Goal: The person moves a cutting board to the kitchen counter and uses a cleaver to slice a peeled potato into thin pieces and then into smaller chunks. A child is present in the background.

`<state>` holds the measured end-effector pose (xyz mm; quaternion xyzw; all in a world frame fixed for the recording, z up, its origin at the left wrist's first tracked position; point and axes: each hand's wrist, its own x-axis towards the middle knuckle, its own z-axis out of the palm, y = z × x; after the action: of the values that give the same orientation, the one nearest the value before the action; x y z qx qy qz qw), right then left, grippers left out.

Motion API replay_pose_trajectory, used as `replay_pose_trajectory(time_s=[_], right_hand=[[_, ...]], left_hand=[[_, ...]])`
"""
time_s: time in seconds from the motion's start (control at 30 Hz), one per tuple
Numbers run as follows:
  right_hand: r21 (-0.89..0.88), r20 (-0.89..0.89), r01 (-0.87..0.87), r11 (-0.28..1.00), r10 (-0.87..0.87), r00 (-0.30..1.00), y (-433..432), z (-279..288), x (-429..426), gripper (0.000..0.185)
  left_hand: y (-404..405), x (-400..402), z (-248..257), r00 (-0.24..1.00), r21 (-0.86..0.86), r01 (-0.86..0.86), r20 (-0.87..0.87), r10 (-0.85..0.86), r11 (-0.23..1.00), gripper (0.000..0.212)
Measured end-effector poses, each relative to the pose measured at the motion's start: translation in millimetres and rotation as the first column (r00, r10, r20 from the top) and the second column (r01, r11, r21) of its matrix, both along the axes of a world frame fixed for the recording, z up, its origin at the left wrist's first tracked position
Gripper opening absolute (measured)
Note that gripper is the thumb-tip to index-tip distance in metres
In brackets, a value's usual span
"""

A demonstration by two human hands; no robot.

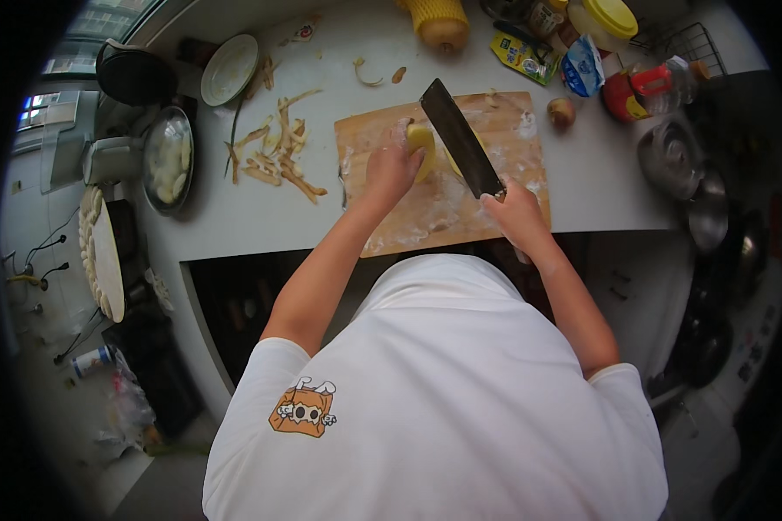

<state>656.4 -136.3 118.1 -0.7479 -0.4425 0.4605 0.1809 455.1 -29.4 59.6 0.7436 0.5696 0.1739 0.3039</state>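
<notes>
On the floured wooden cutting board (423,221), my left hand (393,163) grips a peeled yellow piece, probably potato (421,146), near the board's upper left. My right hand (516,213) is closed on the handle of a dark-bladed cleaver (463,140). The blade slants up and to the left, just right of the held piece and apart from it. Another pale yellow piece (456,163) shows partly from behind the blade, which hides the rest. Brown and yellow peelings (287,146) lie on the white counter, left of the board.
Left of the peelings are a white plate (230,70) and a metal bowl of pale pieces (169,161). An onion (561,113), seasoning packets (524,55), a red-capped jar (648,81) and metal bowls (671,159) stand right of the board. A netted squash-like item (442,29) lies behind it.
</notes>
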Motion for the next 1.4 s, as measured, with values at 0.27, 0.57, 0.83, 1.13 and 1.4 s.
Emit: replay_pose_trajectory(time_s=[0.27,0.57,0.83,1.13,1.4], right_hand=[[-0.017,0.060,-0.039,0.999,0.040,0.997,-13,-8,1,0.038],[-0.029,0.252,-0.367,0.930,0.362,0.897,-25,29,-17,0.036],[-0.116,0.282,-0.366,0.924,0.384,0.879,-23,44,-29,0.036],[-0.248,0.272,-0.442,0.862,0.499,0.823,-2,39,-34,0.034],[-0.008,0.345,-0.385,0.923,0.364,0.865,6,-29,-55,0.030]], left_hand=[[-66,-23,-27,0.830,0.372,0.549,-0.349,-0.435,0.748,0.066],[-61,-52,-15,0.977,0.328,0.187,0.040,-0.211,0.926,0.044],[-51,-47,-37,0.962,0.356,0.114,0.194,-0.192,0.927,0.036],[-47,-51,-41,0.956,0.379,0.124,0.201,-0.212,0.917,0.034],[-41,-54,-44,0.952,0.373,0.138,0.206,-0.228,0.917,0.026]])
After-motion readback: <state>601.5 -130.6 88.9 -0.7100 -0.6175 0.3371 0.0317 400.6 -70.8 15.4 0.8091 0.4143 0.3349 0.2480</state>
